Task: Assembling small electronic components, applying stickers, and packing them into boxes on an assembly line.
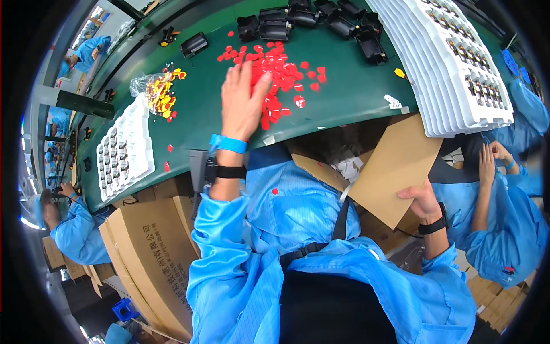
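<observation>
Blue fabric smock (301,215) fills the foreground. Glossy red discs (279,73) lie on the green table (341,97), heaped and scattered; sorting or gathering appears unfinished. The left hand (240,103) splays its fingers over the heap, grasping nothing visible; contact is unclear. The right hand (423,199) grips a flat brown cardboard panel (395,166), most fingers hidden behind.

Scattered red discs (281,70), tilted brown cardboard (395,166)
</observation>
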